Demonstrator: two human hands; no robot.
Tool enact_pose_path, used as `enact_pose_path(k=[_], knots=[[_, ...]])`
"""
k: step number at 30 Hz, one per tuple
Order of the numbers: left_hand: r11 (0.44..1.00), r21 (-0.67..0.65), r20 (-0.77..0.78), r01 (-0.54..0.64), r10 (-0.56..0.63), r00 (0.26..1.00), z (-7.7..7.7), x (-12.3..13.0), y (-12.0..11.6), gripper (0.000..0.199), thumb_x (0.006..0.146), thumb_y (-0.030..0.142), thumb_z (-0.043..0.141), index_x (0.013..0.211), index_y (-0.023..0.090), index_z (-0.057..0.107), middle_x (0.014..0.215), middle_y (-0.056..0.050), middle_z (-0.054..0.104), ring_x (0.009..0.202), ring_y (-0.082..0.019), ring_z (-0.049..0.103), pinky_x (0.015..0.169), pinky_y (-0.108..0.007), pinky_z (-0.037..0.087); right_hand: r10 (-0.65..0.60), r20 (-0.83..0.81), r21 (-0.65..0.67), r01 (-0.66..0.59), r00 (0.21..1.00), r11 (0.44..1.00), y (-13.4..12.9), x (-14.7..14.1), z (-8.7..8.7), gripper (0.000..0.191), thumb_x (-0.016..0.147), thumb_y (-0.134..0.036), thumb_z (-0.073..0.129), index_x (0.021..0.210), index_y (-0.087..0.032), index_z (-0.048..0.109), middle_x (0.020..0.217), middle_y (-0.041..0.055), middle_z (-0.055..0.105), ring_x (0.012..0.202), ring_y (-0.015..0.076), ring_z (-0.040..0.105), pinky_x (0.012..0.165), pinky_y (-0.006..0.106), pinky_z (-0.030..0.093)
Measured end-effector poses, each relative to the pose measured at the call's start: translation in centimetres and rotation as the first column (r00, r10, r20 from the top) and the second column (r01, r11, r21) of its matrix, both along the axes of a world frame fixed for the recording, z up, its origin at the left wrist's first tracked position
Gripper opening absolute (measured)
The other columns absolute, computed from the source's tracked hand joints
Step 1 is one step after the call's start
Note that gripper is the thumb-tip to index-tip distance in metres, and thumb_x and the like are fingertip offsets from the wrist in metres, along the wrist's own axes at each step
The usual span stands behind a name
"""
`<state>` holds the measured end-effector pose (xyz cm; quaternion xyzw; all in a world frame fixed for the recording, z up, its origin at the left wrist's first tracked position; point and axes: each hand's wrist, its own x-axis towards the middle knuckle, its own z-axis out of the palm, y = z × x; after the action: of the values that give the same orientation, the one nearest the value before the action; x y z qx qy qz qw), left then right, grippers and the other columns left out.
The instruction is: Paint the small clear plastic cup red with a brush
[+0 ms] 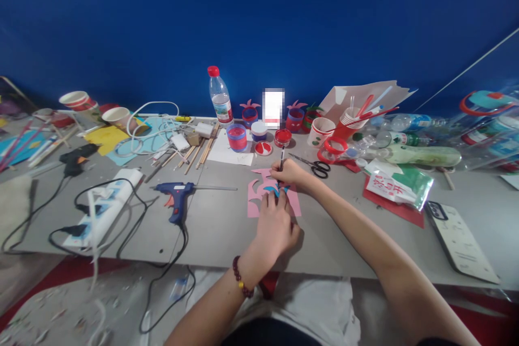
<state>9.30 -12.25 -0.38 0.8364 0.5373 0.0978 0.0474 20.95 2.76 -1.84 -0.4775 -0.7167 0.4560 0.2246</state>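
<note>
A pink sheet of paper (253, 207) with curved pieces cut out of it lies on the table in front of me. On top of it is a small blue paper shape (281, 190), partly hidden by my fingers. My left hand (277, 221) rests on this blue shape with fingers stretched out, pressing it down. A black pen (282, 155) stands nearly upright in my right hand (292, 171), its fingers pinched around it. The pen's tip points down at the blue shape's upper edge.
Scissors (320, 166) lie right of my right hand. A blue glue gun (178, 197) and a power strip (109, 208) with cables are on the left. Behind the paper stand an open red paint jar (283, 137), paper cups (321, 132) and a bottle (221, 98). A phone (462, 240) lies right.
</note>
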Motion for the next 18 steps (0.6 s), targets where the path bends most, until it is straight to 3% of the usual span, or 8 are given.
enact_pose_path(k=[7, 18], knots=[[1.0, 0.004, -0.003, 0.0, 0.0, 1.0, 0.08, -0.04, -0.02, 0.062, 0.079, 0.024, 0.053, 0.136, 0.001, 0.057, 0.146, -0.022, 0.053, 0.121, -0.042, 0.049, 0.101, -0.055, 0.045, -0.04, -0.029, -0.022, 0.04, 0.999, 0.999, -0.19, -0.15, 0.03, 0.021, 0.066, -0.03, 0.053, 0.055, -0.023, 0.038, 0.048, -0.0073, 0.039, 0.047, 0.0103, 0.052, 0.044, 0.019, 0.036], [1.0, -0.026, -0.021, -0.012, 0.011, 1.0, 0.47, -0.02, 0.11, 0.056, 0.08, 0.025, 0.052, 0.131, 0.001, 0.061, 0.147, -0.021, 0.053, 0.12, -0.04, 0.051, 0.097, -0.053, 0.047, -0.047, -0.013, 0.019, 0.048, 0.999, 0.999, -0.29, -0.35, 0.64, 0.022, 0.064, -0.032, 0.052, 0.052, -0.023, 0.035, 0.047, -0.0069, 0.035, 0.047, 0.0086, 0.043, 0.046, 0.021, 0.032]])
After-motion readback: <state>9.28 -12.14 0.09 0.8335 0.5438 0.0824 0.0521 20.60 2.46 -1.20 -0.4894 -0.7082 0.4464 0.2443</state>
